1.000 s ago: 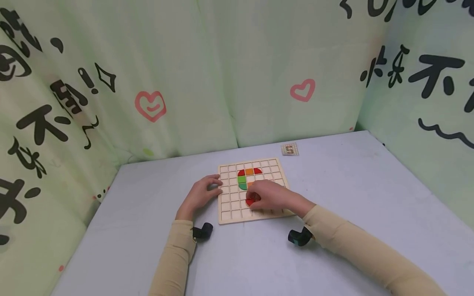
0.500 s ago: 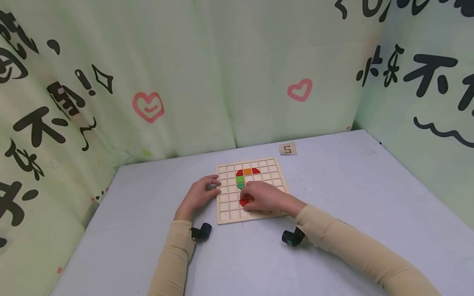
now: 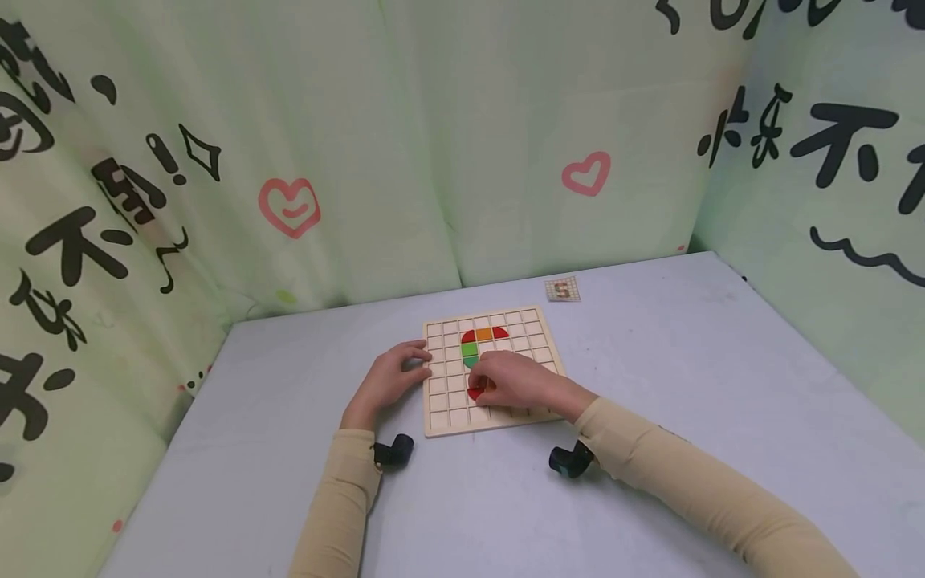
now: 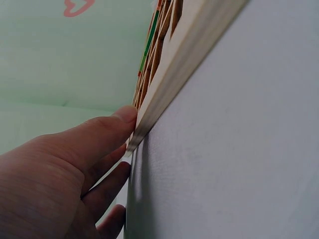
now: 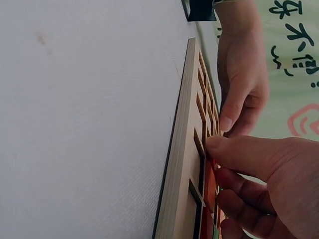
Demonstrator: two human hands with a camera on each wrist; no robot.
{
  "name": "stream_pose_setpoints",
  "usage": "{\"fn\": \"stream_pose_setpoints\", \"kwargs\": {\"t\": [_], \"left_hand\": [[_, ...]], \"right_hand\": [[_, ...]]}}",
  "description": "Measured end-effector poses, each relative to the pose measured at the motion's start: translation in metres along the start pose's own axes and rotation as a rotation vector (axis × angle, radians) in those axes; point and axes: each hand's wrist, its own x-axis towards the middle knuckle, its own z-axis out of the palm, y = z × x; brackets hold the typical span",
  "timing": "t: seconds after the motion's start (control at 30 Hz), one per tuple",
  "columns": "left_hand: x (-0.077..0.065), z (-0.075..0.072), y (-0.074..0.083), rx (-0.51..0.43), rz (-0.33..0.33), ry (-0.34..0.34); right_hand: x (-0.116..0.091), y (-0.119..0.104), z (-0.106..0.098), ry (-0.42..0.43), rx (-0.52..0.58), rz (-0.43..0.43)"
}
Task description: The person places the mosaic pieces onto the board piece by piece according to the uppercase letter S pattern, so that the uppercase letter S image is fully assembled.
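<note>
A square wooden grid board (image 3: 444, 407) lies on the table with coloured pieces set in its cells. My right hand (image 3: 509, 380) is over the lower middle of the board. Thumb and fingertips pinch a red curved piece (image 3: 474, 393) at its cell; the right wrist view shows its red edge (image 5: 212, 162) between them, partly hidden by the fingers. At the board's left edge, my left hand (image 3: 393, 376) rests with loosely bent fingers; in the left wrist view the thumb (image 4: 127, 114) touches the wooden rim (image 4: 172, 74).
Two red curved pieces (image 3: 500, 332) flank an orange square (image 3: 483, 334) in an upper row. Below the left one are a light green square (image 3: 470, 350) and a dark green curved piece (image 3: 470, 362). A small patterned card (image 3: 562, 289) lies near the back edge.
My right hand has shifted slightly left across the board with the red piece, then stayed nearly still. The left hand keeps its place at the board's edge.
</note>
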Motion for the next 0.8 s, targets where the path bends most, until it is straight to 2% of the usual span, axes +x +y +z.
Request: {"fn": "stream_pose_setpoints", "kwargs": {"t": [0.5,0.7,0.8], "left_hand": [[-0.003,0.001,-0.004,0.003,-0.019,-0.006],[-0.004,0.002,-0.004,-0.008,-0.030,-0.006],[-0.004,0.002,-0.003,-0.004,-0.028,-0.005]], "right_hand": [[0.001,0.000,0.004,0.007,0.035,-0.020],[-0.002,0.008,0.001,0.039,0.103,0.019],[-0.006,0.017,-0.006,0.069,0.138,0.073]]}}
